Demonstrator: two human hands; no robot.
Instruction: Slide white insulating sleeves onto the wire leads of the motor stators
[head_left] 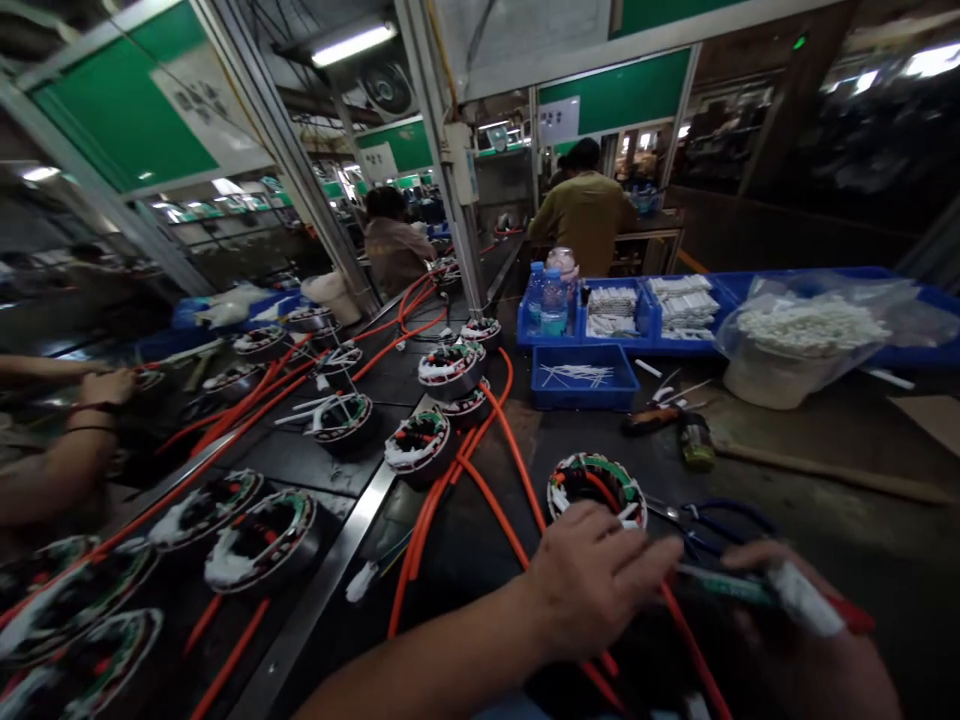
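Observation:
My left hand (589,575) rests on the near rim of a round motor stator (598,482) with green, white and red windings. Its fingers are bent and pressed together, and what lies beneath them is hidden. At the lower right, my right hand (817,630) is closed around a dark green tool (724,587) with a white-wrapped part and a red end. The tool points left toward my left fingertips. Blue-handled pliers (727,522) lie just beyond my hands. Orange tubes run beneath my left forearm.
More stators (418,445) stand to the left, among orange tubes (429,520) and a metal rail (330,570). Blue bins (583,398) of white sleeves and a bagged tub (780,370) line the back. A wooden stick (832,472) lies right. Another person's hand (109,387) works at far left.

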